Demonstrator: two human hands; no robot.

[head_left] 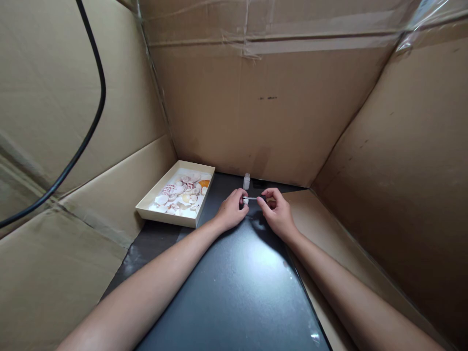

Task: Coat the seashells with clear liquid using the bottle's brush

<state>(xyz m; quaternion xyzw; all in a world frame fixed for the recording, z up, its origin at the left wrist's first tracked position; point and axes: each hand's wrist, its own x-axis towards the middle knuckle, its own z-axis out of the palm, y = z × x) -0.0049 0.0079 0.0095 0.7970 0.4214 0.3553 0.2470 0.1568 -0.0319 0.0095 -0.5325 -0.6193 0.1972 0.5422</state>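
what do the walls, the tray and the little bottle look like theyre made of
Walls: brown corrugated cardboard, matte, with creases and clear tape along the seams. Tray: cream, smooth and matte, possibly painted wood or plastic. Bottle: small and see-through, likely glass or clear plastic.

Both hands (254, 208) on small shell (245, 200)

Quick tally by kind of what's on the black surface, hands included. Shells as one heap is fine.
Hands: 2, left hand and right hand, both pinching a small white piece with a thin stick
Tray: 1, cream tray
Shell heap: 1, shells in the tray, too many to count singly
Bottle: 1, small clear bottle
Total: 7
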